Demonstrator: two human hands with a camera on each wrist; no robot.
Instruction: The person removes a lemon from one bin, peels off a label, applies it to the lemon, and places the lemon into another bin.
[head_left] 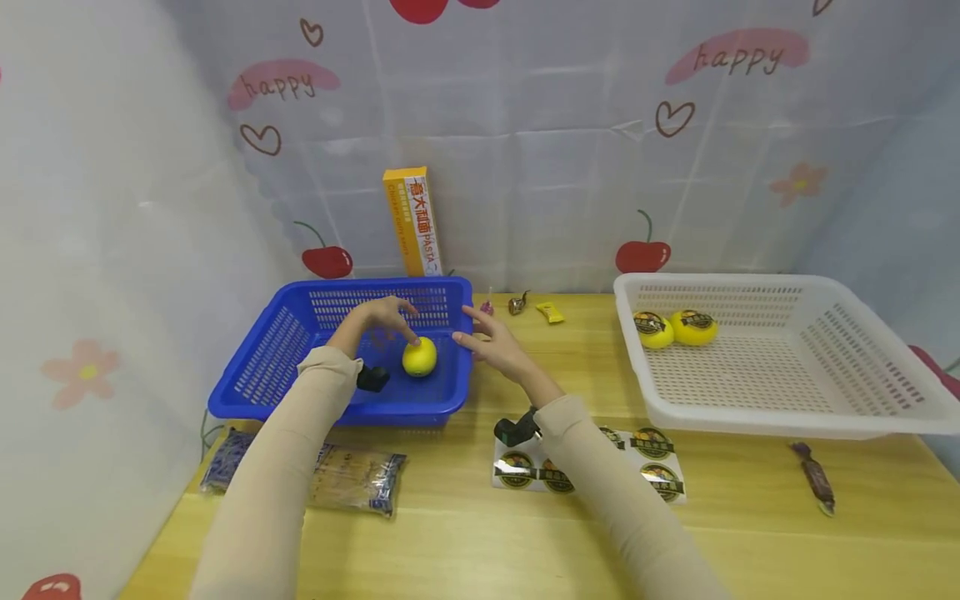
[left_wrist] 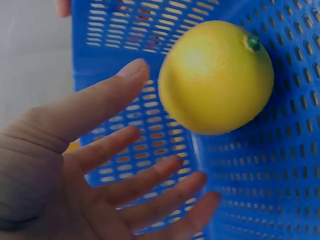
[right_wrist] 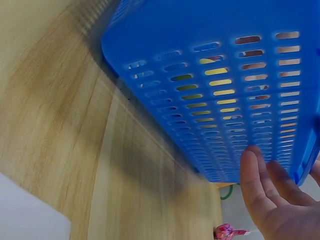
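Near the right end of the blue basket [head_left: 420,410], a yellow lemon [head_left: 419,357] is lying inside it. The left hand [head_left: 384,317] is reaching into the blue basket just beside the lemon, its grip released, the thumb and fingers spreading apart. Outside, the right hand [head_left: 501,346] is resting extended fingers against the blue basket's right end, its grip likewise relaxing rather than clenching. Behind the blue basket, a pasta box [head_left: 415,225] is standing slightly tilted; in front, a clear packet [head_left: 356,479] is lying on the desk [head_left: 435,550]. To the blue basket's right, three small sweets [head_left: 551,312] are lying in a row, and, farther right, a white basket [head_left: 787,425] is holding two labelled lemons [head_left: 693,327].
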